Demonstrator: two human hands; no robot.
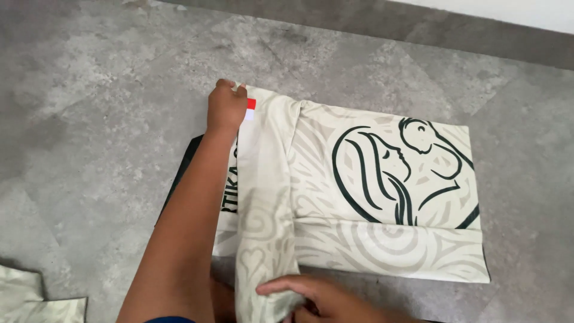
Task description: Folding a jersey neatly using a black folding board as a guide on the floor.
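My left hand (225,107) pinched the cream printed T-shirt (382,197) at its far corner; my right hand (317,299) gripped the near fold. It looked soft, light, floppy.

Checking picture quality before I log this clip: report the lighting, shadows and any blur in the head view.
Head view: soft, even light with no glare; only a faint shadow on the grey floor under the left hand; the cream garment and its dark print are sharp; the right hand at the bottom edge is slightly soft.

Head-worn view, steeply down, close over floor (89,119)
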